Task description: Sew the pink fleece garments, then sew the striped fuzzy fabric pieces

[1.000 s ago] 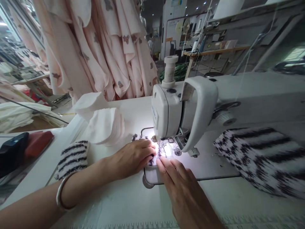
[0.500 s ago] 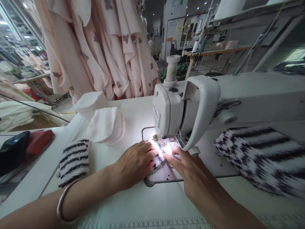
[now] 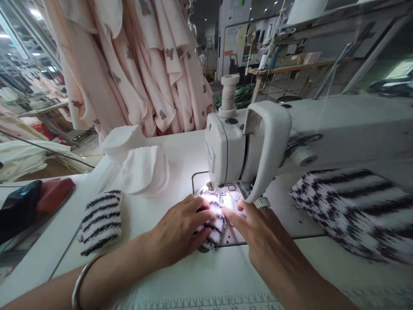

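A small striped plush fabric piece (image 3: 213,234), white with dark bands, lies on the sewing machine (image 3: 222,148) bed with its far end beneath the lit needle area. From the left, my left hand (image 3: 185,228) bends its fingers over the piece, with the thumb at its near part. My right hand (image 3: 258,224) rests on the bed at the right, fingers apart, one fingertip touching the fabric's right edge. What lies directly under the presser foot is hard to make out in the glare.
Left of the machine are a similar striped piece (image 3: 101,221) and stacked white fabric pieces (image 3: 145,170). Larger striped plush fabric (image 3: 351,211) lies to the right. Pink printed cloth (image 3: 129,64) hangs behind. A ruler strip (image 3: 226,301) runs along the table's near edge.
The striped piece now shows more of its length, its near end reaching toward me past the bed's edge. My left fingers have shifted and spread on it; my right hand has barely moved.
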Demonstrator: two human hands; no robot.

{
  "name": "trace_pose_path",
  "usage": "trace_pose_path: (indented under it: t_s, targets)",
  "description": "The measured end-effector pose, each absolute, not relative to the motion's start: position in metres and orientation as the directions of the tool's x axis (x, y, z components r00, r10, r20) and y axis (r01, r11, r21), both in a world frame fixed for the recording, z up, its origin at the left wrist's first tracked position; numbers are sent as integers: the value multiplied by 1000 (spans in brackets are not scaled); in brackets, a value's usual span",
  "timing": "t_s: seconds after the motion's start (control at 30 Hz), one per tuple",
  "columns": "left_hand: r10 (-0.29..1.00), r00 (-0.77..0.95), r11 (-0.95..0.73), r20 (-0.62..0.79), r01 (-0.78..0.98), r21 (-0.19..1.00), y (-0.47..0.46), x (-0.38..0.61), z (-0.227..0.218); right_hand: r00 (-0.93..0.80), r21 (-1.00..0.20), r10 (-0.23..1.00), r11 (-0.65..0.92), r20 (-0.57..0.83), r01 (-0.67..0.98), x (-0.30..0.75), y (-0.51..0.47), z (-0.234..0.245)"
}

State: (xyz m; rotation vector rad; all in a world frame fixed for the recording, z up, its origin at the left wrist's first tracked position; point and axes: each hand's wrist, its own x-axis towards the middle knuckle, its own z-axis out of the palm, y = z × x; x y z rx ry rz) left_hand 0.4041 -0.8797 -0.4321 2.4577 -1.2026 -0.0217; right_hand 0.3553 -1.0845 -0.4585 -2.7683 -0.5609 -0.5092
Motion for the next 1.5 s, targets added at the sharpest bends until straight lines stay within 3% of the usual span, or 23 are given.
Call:
trace_pose_path:
  t_s: [0.33, 0.53, 0.77, 1.03, 1.37, 1.5]
  targets:
    - [-651, 727, -685, 217, -686, 246, -901, 397, -439, 864, -169, 294, -906, 408, 388, 356, -1081, -457]
    - [-766, 586, -499, 263, -801, 331, -892, 393, -428, 898, -305, 250, -878, 362, 368, 333, -1100, -460]
    - [-772, 577, -486, 266, -806, 339, -890, 384, -431, 883, -338, 196, -871, 427, 356, 313, -1088, -468]
    - [-787, 568, -471, 240, -805, 359, -895, 382, -434, 899, -193, 237, -927, 368, 323, 318, -1067, -463]
    - [-789, 543, -501, 287, -840, 211, -894, 409, -439, 829, -109, 273, -923, 488, 368, 356, -1072, -463]
    - [-781, 507, -503, 364, -857, 116, -890, 425, -443, 840, -148, 269, -915, 471, 376, 361, -1072, -466]
